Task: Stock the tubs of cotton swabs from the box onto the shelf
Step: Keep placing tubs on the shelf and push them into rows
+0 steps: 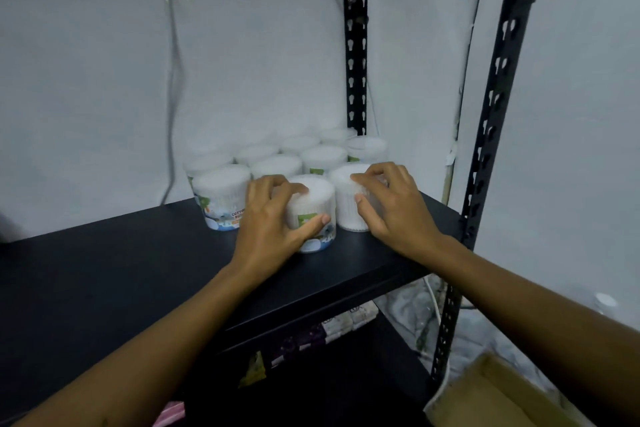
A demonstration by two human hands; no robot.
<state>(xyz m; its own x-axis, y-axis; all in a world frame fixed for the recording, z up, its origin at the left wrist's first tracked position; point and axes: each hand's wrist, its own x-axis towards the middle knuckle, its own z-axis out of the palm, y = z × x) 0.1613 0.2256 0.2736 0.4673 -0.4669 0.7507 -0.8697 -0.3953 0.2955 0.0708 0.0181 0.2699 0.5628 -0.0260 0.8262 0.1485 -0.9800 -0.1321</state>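
Several clear tubs of cotton swabs stand in rows at the back right of the black shelf. My left hand grips a front tub, fingers over its lid and thumb across its label. My right hand grips the tub beside it, fingers curled over the top and thumb on the side. Both tubs stand upright on the shelf. Another front tub stands to the left of my left hand. The cardboard box sits open on the floor at lower right.
Black slotted uprights frame the shelf's right end against a white wall. A lower shelf holds small packaged goods. A cable hangs down the wall at left. A white bottle cap shows at far right.
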